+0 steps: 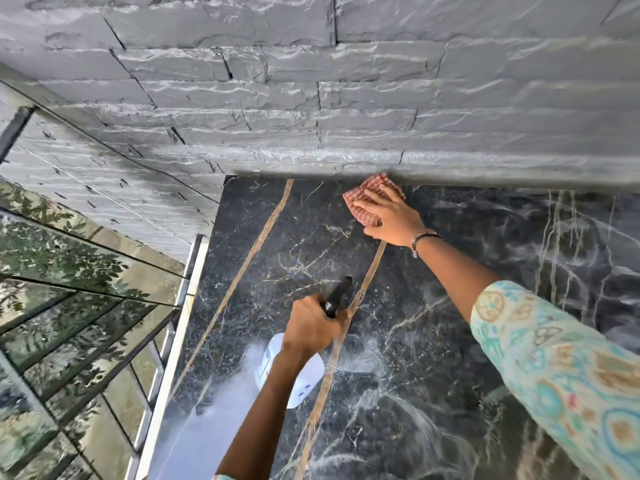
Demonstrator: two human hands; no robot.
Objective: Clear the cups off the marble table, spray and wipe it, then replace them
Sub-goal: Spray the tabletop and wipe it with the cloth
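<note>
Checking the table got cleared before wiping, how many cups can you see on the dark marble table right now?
0. No cup shows on the dark marble table; only the white spray bottle and red checked cloth are over it. Its near and right parts lie outside the frame.

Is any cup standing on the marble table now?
No, the table shows only the cloth under the right hand and the spray bottle.

Right hand [391,216] lies flat, arm outstretched; left hand [313,327] curled in a grip.
</note>
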